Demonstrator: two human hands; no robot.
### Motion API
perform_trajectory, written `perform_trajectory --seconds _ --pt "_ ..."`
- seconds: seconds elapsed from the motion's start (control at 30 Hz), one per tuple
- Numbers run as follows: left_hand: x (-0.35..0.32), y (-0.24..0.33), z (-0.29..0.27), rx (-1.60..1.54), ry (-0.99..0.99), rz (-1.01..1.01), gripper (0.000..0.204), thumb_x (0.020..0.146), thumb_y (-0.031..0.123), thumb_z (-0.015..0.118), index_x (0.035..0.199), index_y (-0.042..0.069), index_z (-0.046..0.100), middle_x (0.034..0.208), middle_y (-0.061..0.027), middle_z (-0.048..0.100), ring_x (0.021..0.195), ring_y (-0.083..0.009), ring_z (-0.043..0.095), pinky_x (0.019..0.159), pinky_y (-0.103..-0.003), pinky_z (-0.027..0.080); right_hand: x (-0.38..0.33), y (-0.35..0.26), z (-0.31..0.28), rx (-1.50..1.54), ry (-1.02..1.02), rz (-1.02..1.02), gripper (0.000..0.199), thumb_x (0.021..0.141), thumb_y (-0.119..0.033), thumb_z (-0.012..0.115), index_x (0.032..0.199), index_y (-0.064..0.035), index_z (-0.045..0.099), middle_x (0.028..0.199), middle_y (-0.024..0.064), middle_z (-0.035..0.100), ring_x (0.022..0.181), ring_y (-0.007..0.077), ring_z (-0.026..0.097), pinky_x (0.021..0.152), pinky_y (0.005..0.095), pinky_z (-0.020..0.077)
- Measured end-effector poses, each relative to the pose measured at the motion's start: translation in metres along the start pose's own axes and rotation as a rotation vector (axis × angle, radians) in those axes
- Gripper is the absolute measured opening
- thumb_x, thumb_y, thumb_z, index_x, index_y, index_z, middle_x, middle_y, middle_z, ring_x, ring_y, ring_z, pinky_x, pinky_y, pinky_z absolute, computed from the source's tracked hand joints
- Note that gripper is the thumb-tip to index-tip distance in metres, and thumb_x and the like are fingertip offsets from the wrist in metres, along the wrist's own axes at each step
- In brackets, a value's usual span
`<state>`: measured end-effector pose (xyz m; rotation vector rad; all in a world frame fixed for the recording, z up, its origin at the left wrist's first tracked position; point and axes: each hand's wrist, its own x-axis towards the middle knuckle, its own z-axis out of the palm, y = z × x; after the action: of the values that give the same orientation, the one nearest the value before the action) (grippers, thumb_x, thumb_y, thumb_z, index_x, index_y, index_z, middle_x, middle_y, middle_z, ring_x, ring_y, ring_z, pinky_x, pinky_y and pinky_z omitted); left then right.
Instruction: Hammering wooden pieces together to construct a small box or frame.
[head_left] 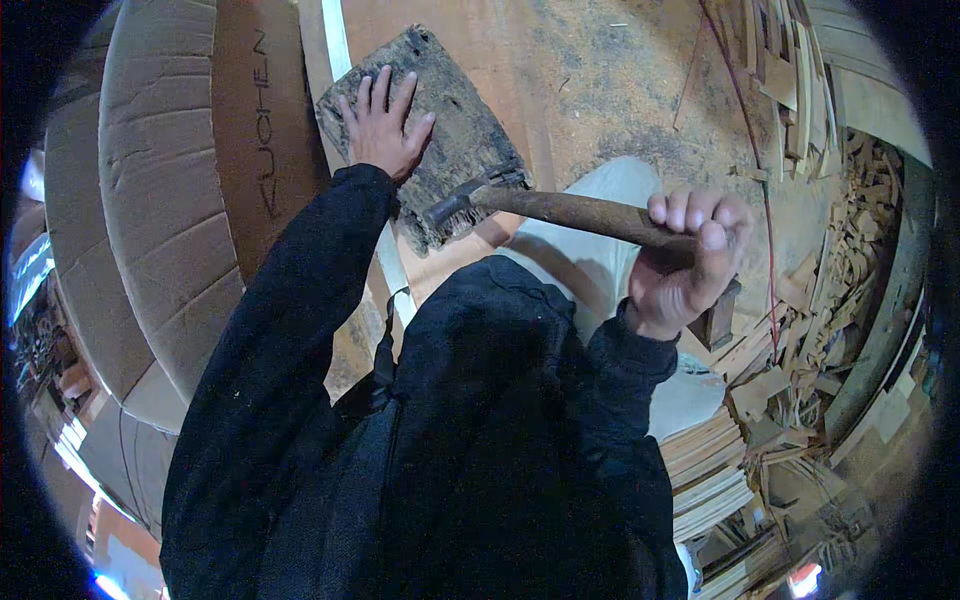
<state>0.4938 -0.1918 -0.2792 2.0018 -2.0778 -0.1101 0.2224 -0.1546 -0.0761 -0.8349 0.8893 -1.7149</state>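
Hammer (560,207) over a weathered wooden board (465,120)
The right hand (697,255) grips the handle (610,219); the left hand (388,137) lies flat, fingers (381,90) spread, best kept clear of the steel head (452,206).

Black jacket (480,430), long sleeves (290,270), bare hands (388,140).

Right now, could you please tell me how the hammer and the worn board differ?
Shape: the hammer is long and narrow, while the worn board is broad, flat and four-sided.
Hold: the hammer is clasped in the right grip; the worn board lies under the spread left grip.
Surface: the hammer has a brown handle and dark head; the worn board is grey-brown, pitted and ragged-edged.
Both look used.
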Motion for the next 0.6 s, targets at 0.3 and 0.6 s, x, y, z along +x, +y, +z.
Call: perform_trajectory --seconds 0.3,0.6 --pt "0.005 0.002 0.0 0.111 -0.028 -0.002 0.061 0.086 0.053 0.043 0.14 0.025 0.033 0.149 -0.0114 0.019 0.135 -0.0343 0.018 0.105 -0.063 0.005 -0.066 0.047 0.041 -0.009 -0.563 -0.292 0.018 0.076 -0.02 0.064 0.07 -0.0034 0.061 0.065 0.0151 0.061 0.046 0.0229 0.054 0.043 0.0333 0.0423" --pt "-0.001 -0.001 -0.005 -0.001 0.015 -0.01 0.06 0.086 0.053 0.044 0.139 0.024 0.035 0.147 -0.0126 0.023 0.135 -0.0349 0.019 0.104 -0.064 0.005 -0.016 -0.011 0.036 0.086 -0.326 0.045 0.012 0.067 -0.001 0.06 0.064 -0.0034 0.049 0.054 0.0075 0.052 0.048 0.0195 0.053 0.049 0.0305 0.043"
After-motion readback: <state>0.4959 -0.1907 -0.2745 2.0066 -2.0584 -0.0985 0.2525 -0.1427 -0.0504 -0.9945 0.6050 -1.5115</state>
